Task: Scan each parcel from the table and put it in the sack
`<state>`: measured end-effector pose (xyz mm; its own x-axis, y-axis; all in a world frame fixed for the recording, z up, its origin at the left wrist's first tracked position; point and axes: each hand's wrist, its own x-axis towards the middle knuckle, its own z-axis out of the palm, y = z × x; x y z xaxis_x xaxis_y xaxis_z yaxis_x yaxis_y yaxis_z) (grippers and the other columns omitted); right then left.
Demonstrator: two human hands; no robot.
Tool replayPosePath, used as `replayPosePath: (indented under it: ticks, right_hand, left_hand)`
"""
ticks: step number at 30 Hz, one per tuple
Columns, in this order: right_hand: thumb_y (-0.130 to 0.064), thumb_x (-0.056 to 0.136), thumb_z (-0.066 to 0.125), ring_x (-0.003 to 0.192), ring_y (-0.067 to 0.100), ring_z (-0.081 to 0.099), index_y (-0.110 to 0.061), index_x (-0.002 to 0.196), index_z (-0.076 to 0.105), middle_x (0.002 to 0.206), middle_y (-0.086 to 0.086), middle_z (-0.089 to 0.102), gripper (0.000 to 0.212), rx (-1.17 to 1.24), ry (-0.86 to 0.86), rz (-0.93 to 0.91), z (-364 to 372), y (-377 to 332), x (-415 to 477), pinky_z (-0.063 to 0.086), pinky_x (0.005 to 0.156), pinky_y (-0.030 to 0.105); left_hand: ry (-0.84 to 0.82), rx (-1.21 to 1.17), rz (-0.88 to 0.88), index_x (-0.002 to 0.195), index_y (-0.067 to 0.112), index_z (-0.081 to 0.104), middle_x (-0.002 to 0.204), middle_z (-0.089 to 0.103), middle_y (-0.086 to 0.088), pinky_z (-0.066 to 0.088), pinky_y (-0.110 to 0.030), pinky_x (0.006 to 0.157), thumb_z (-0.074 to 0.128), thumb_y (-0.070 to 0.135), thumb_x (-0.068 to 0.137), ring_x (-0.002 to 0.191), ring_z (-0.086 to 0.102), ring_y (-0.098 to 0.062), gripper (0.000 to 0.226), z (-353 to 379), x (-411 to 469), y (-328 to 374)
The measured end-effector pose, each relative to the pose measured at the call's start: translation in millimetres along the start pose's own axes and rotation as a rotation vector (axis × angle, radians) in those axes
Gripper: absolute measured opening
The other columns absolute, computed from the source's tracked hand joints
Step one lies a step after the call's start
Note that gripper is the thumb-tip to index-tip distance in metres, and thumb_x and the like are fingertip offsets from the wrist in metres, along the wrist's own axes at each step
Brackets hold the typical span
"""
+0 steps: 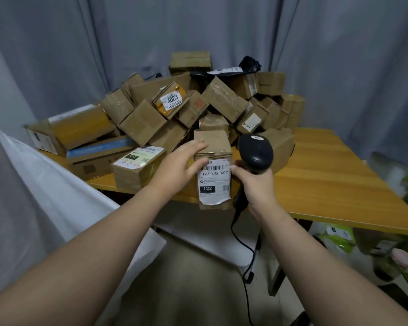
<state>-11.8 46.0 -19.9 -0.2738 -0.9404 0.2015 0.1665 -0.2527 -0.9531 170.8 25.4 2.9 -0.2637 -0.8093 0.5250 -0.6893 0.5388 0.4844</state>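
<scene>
parcel in the hand, scanner not yet on its label

the parcel [213, 147], a small upright cardboard box, is lifted in front of the near edge of the table [327, 175], between the two hands. its white label [214, 184] with the number 122-122-007 faces the camera. the left hand [178, 165] holds it from the left side, with the fingers laid over the upper part and the thumb [199, 164] on the front face. the right hand [257, 184] is closed around the handle of the black barcode scanner [257, 149], and one fingertip touches the right edge of the box. the scanner head stands just beside the parcel, and its back is toward the camera, so i judge it is not aimed at the label yet.

what could go wrong from here:
- the thumb lies very near the left end of the barcode [216, 166]; if it covers some bars, the scan may fail.
- the lower edge of the label looks torn and a little wrinkled, which also can disturb the reading.
- the hold of the left hand looks rather light; when the box is turned toward the scanner it may slip and fall.
- the cable [247, 255] hangs loose under the right hand and may catch on the table edge.
- the pile of cardboard boxes [198, 102] behind is steep; a bump could make it slide.

the white sack [45, 184] waits at the left, near the left arm.
</scene>
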Motion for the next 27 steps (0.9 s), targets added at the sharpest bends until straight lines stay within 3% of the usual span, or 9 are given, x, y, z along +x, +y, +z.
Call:
replayPosePath:
  ticks: [3,6,9,11,15,19,27]
  right_hand:
    - [-0.001,0.081,0.072,0.090,0.019,0.067,0.004,0.105,0.065,0.092,0.009,0.071,0.026,-0.014,0.020,0.033,-0.4,9.9,0.0,0.053,0.086,0.035]
    - [-0.007,0.080,0.075,0.095,0.020,0.066,0.001,0.110,0.064,0.098,0.008,0.070,0.033,-0.045,0.070,-0.004,-1.8,7.6,-8.3,0.054,0.085,0.034]
    - [-0.003,0.080,0.074,0.070,0.009,0.063,-0.002,0.097,0.065,0.079,0.001,0.066,0.019,-0.111,-0.040,-0.067,-14.5,4.1,-33.4,0.052,0.061,0.023]
    - [-0.005,0.079,0.075,0.052,0.008,0.057,-0.010,0.081,0.065,0.060,-0.004,0.061,0.012,-0.246,-0.164,-0.049,-24.0,8.7,-53.3,0.047,0.051,0.023]
    - [-0.015,0.079,0.076,0.046,0.010,0.056,-0.012,0.073,0.060,0.052,-0.003,0.058,0.017,-0.438,-0.185,-0.026,-31.0,20.6,-71.0,0.044,0.049,0.023]
    - [-0.014,0.083,0.072,0.043,0.015,0.056,-0.010,0.075,0.059,0.054,0.007,0.058,0.015,-0.379,-0.189,0.006,-26.8,14.1,-75.2,0.044,0.047,0.025]
    - [-0.012,0.083,0.069,0.043,0.014,0.056,-0.007,0.076,0.061,0.053,0.005,0.058,0.012,-0.406,-0.201,0.039,-17.1,9.9,-83.0,0.047,0.046,0.028]
  left_hand:
    - [-0.033,-0.010,-0.036,0.133,0.022,0.058,0.142,0.051,0.003,0.036,-0.038,0.112,0.069,0.029,0.086,0.132,0.045,-0.014,0.049,-12.1,4.9,-5.3]
    - [-0.092,-0.014,-0.069,0.133,0.019,0.058,0.138,0.052,0.002,0.048,-0.045,0.099,0.070,0.029,0.085,0.121,0.052,-0.017,0.050,-14.6,11.1,1.0]
    - [-0.092,0.011,-0.059,0.133,0.012,0.057,0.129,0.050,0.000,0.044,-0.033,0.102,0.068,0.026,0.087,0.113,0.048,-0.011,0.049,-9.9,18.6,11.0]
    - [-0.110,0.036,-0.048,0.135,0.009,0.055,0.126,0.047,0.000,0.039,-0.026,0.103,0.066,0.024,0.089,0.114,0.046,-0.011,0.049,-8.4,22.8,17.3]
    - [-0.211,0.085,-0.059,0.139,0.007,0.049,0.131,0.043,-0.005,0.041,-0.031,0.103,0.061,0.023,0.093,0.119,0.047,-0.017,0.050,-13.1,28.9,22.2]
    - [-0.255,0.169,-0.034,0.140,0.009,0.049,0.135,0.045,-0.005,0.036,-0.026,0.104,0.059,0.021,0.094,0.123,0.046,-0.018,0.048,-22.5,30.8,24.7]
    - [-0.219,0.185,-0.070,0.131,0.016,0.059,0.131,0.060,-0.005,0.048,-0.035,0.098,0.067,0.023,0.089,0.119,0.054,-0.018,0.044,-30.3,29.4,27.5]
